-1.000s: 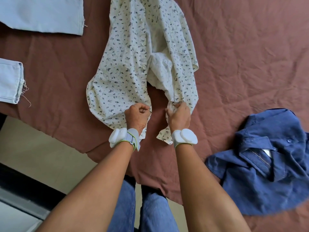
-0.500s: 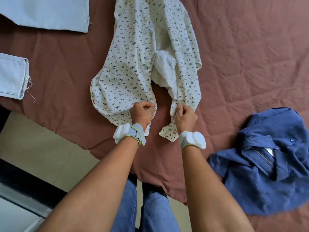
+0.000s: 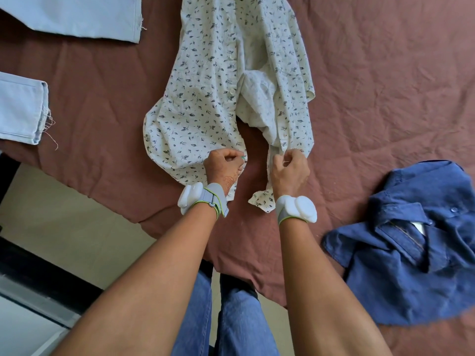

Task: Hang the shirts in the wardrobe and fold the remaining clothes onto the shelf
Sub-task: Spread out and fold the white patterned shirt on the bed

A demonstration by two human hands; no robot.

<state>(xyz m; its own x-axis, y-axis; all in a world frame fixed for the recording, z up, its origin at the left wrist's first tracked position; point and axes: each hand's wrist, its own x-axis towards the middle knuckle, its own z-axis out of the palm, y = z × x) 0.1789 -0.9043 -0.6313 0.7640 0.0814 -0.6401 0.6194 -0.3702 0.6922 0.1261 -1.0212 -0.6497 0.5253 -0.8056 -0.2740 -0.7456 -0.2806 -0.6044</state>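
Observation:
A white shirt with a small dark leaf print (image 3: 205,98) lies on the brown bedsheet (image 3: 385,86), its front open toward me. My left hand (image 3: 225,167) grips the left front edge near the bottom. My right hand (image 3: 289,170) pinches the right front edge beside it; the two edges are a short gap apart. A crumpled dark blue shirt (image 3: 411,253) lies at the right, collar up.
Pale blue jeans lie at the left: one leg (image 3: 77,16) at the top, another hem with frayed threads (image 3: 23,109) at the left edge. The bed's near corner hangs over a beige floor (image 3: 64,214). My legs in blue jeans (image 3: 231,317) stand against it.
My hands have drawn slightly apart, spreading the two front edges of the printed shirt. The view has shifted a little, so everything sits lower and more to the right.

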